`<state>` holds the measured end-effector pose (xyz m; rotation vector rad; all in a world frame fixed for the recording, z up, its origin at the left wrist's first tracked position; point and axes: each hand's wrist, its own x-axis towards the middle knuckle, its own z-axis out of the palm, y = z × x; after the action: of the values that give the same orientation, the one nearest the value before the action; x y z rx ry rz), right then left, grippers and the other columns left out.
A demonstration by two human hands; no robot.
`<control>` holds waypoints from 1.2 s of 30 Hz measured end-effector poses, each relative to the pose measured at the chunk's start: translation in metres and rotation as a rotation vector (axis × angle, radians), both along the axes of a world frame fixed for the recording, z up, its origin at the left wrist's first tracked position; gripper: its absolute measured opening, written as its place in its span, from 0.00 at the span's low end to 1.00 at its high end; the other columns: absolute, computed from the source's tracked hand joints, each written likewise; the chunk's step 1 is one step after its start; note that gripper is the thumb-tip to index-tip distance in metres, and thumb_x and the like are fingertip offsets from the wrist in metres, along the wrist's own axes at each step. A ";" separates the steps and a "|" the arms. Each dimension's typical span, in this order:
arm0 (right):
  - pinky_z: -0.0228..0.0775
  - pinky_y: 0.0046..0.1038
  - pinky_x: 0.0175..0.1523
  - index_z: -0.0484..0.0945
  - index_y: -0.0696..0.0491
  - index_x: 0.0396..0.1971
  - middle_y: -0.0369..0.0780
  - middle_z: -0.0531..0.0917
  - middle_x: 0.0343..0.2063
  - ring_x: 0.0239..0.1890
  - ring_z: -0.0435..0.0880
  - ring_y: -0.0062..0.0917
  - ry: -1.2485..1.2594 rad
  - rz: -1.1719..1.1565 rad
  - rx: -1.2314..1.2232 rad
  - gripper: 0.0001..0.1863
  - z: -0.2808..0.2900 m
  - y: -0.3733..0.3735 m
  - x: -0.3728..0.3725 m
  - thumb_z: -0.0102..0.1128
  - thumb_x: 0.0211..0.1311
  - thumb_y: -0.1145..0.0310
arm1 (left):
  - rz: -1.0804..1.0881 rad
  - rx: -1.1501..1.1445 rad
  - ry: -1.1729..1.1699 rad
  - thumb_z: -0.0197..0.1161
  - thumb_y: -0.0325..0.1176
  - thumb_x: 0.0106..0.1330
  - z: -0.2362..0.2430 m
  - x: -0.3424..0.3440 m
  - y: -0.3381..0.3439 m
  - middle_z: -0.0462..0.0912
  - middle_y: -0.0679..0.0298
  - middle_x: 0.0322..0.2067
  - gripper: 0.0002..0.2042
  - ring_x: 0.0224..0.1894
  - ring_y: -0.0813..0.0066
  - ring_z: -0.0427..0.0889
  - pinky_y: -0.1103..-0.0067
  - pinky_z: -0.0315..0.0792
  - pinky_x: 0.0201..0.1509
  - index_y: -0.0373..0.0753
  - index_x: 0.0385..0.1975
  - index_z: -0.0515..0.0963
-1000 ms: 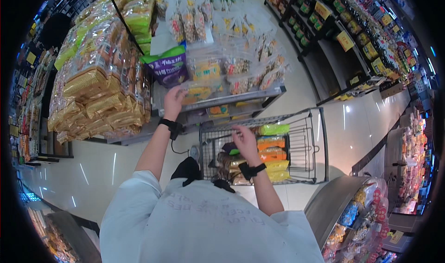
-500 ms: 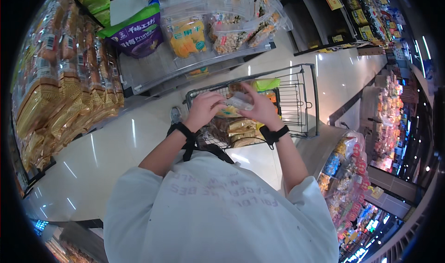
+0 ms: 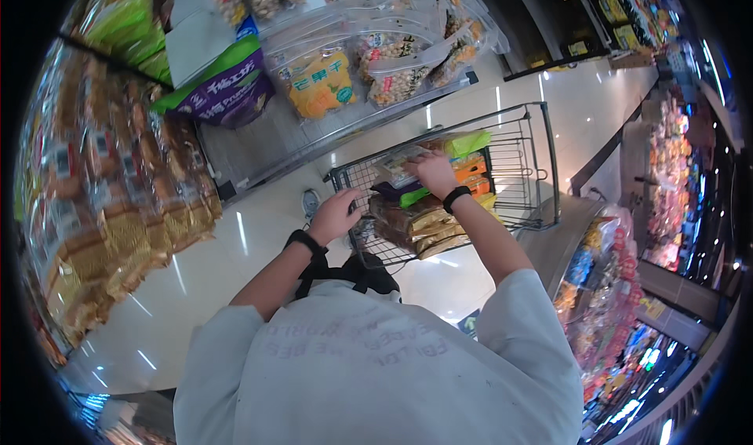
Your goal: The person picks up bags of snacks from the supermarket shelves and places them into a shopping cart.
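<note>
My right hand (image 3: 431, 174) is in the wire shopping cart (image 3: 541, 162), fingers curled on a clear plastic package (image 3: 396, 162) lying on the packs there. Around it are a lime-green pack (image 3: 471, 143), orange packs (image 3: 471, 166), a purple-and-green bag (image 3: 387, 190) and gold-wrapped packs (image 3: 423, 225). My left hand (image 3: 333, 217) is at the cart's near left side, fingers bent by the rim; whether they grip it is unclear.
Beyond the cart stands a grey display table (image 3: 259, 155) with bagged dried fruit, nuts and a purple pouch (image 3: 220, 88). Stacked bread packs (image 3: 110, 194) are at left. A curved display (image 3: 596, 288) stands at right, dark shelves (image 3: 541, 29) at back right, floor (image 3: 196, 272) between.
A second ago my left hand was at the display. Then both hands held a clear package over the cart; now only my right hand is on it inside, and my left is at the cart's side.
</note>
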<state>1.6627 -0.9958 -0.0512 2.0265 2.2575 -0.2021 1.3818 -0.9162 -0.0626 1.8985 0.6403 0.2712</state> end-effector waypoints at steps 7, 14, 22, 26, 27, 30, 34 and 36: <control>0.50 0.53 0.61 0.78 0.41 0.45 0.36 0.81 0.43 0.58 0.68 0.35 -0.281 -0.438 -0.595 0.15 -0.150 -0.018 0.012 0.47 0.60 0.65 | -0.062 -0.134 0.280 0.56 0.32 0.59 -0.002 -0.070 0.024 0.79 0.56 0.37 0.11 0.37 0.62 0.81 0.74 0.74 0.43 0.36 0.39 0.76; 0.51 0.54 0.62 0.76 0.46 0.47 0.39 0.76 0.51 0.59 0.67 0.36 -0.023 -0.624 -0.598 0.19 -0.123 -0.036 -0.015 0.56 0.53 0.60 | -0.118 -0.185 0.305 0.56 0.32 0.59 -0.011 -0.058 0.039 0.81 0.56 0.36 0.10 0.38 0.62 0.81 0.74 0.74 0.43 0.36 0.38 0.77; 0.62 0.44 0.56 0.79 0.47 0.39 0.39 0.77 0.43 0.52 0.71 0.36 0.197 -0.888 -0.062 0.15 -0.014 -0.148 -0.044 0.54 0.51 0.62 | -0.193 -0.245 0.295 0.59 0.38 0.55 -0.072 0.016 0.035 0.82 0.55 0.36 0.16 0.39 0.62 0.81 0.72 0.74 0.44 0.36 0.40 0.78; 0.67 0.36 0.52 0.79 0.52 0.34 0.44 0.80 0.37 0.44 0.75 0.41 0.400 -1.043 0.136 0.11 0.010 -0.222 -0.047 0.57 0.49 0.68 | -0.408 -0.045 0.465 0.63 0.38 0.51 -0.072 0.085 0.010 0.76 0.47 0.47 0.27 0.52 0.54 0.74 0.69 0.68 0.54 0.32 0.51 0.69; 0.67 0.36 0.53 0.80 0.52 0.35 0.45 0.80 0.38 0.44 0.76 0.42 0.443 -1.057 0.144 0.12 0.013 -0.231 -0.046 0.57 0.49 0.69 | -0.438 -0.005 0.559 0.64 0.39 0.50 -0.087 0.093 0.006 0.74 0.47 0.49 0.30 0.52 0.54 0.73 0.69 0.69 0.54 0.33 0.53 0.67; 0.66 0.34 0.56 0.80 0.52 0.38 0.46 0.80 0.42 0.49 0.76 0.39 0.535 -1.199 0.150 0.13 0.007 -0.274 -0.039 0.57 0.51 0.69 | -0.448 0.164 0.716 0.64 0.42 0.52 -0.118 0.125 -0.012 0.70 0.49 0.53 0.32 0.53 0.53 0.72 0.66 0.69 0.54 0.37 0.57 0.63; 0.67 0.29 0.54 0.79 0.53 0.40 0.44 0.81 0.41 0.47 0.78 0.34 0.702 -1.429 0.090 0.13 -0.014 -0.332 -0.032 0.56 0.55 0.69 | -0.403 0.273 0.971 0.66 0.39 0.50 -0.141 0.155 -0.022 0.62 0.49 0.59 0.36 0.57 0.54 0.69 0.67 0.70 0.55 0.37 0.61 0.59; 0.68 0.28 0.52 0.79 0.53 0.41 0.43 0.82 0.38 0.45 0.80 0.31 0.738 -1.390 0.017 0.13 -0.048 -0.355 -0.028 0.55 0.56 0.68 | -0.394 0.340 0.917 0.57 0.33 0.58 -0.170 0.156 -0.024 0.69 0.50 0.54 0.20 0.55 0.58 0.72 0.67 0.73 0.49 0.35 0.51 0.71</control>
<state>1.6346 -1.3505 -0.0994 3.4565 0.4709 -1.1133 1.5376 -0.9400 -0.2328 2.3995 0.8133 -0.8410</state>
